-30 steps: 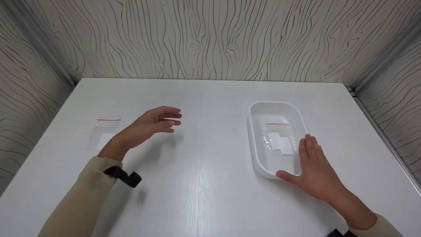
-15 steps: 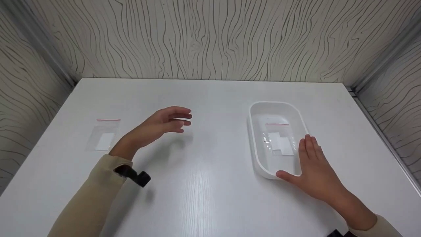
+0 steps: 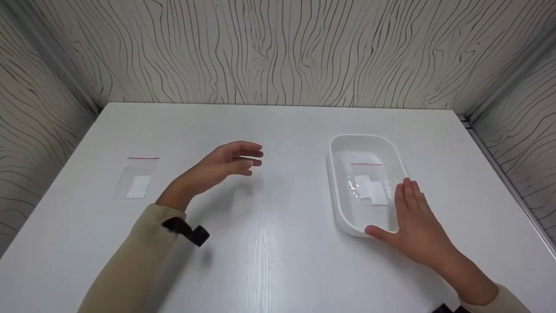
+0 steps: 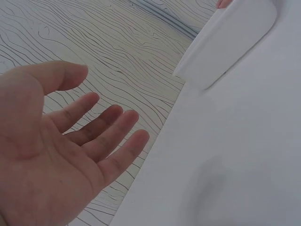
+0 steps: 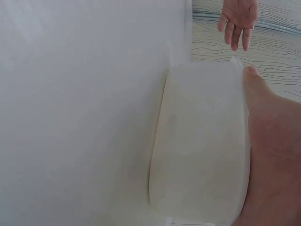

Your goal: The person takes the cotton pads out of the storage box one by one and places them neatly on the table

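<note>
My left hand (image 3: 217,167) hovers over the middle of the white table, its fingers loosely bent and holding nothing. The left wrist view shows its bare palm (image 4: 51,165). On the right stands a white plastic tub (image 3: 335,195). My right hand (image 3: 419,232) rests along the tub's right rim with straight fingers, and its thumb touches the near rim. Inside the tub lies clear zip bags (image 3: 371,191) with white labels and a red seal line; how many overlap I cannot tell. Another clear zip bag (image 3: 139,180) with a white label lies flat on the table at the left.
The white tabletop (image 3: 282,261) runs back to a wood-grain patterned panel (image 3: 278,52). Similar panels stand on both sides, with grey metal rails (image 3: 499,82) at the corners. A black strap mount (image 3: 189,230) sits on the left wrist.
My left hand has drifted right across the table, away from the zip bag on the left, which is now fully uncovered. The right hand and the tub have stayed in place.
</note>
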The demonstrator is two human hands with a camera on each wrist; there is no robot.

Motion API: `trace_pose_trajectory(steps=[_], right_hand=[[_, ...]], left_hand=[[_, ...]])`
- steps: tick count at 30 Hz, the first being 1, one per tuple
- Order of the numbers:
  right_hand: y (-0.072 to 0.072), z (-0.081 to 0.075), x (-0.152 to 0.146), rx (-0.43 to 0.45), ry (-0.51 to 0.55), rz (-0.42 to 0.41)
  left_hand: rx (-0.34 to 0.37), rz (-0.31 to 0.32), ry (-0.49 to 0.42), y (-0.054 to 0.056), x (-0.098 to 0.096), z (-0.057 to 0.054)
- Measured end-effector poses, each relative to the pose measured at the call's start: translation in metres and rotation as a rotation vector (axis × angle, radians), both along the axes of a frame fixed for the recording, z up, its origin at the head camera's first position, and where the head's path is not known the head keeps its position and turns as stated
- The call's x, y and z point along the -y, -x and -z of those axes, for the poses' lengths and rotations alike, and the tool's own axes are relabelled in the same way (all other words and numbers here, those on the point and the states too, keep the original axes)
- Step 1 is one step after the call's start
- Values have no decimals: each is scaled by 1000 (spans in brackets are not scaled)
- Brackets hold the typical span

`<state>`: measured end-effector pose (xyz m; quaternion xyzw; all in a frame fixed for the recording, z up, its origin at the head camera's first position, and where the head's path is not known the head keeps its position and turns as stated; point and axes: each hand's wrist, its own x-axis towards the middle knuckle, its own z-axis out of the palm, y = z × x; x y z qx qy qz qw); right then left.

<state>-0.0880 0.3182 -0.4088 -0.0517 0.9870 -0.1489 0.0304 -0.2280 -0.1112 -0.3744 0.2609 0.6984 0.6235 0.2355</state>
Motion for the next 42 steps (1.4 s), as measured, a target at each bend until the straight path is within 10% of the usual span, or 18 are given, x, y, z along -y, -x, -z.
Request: trace_pose_trajectory(steps=[42], right_hand=[[1, 0, 0, 4, 7, 10]], left_hand=[[-6, 93, -133, -1, -57, 0]])
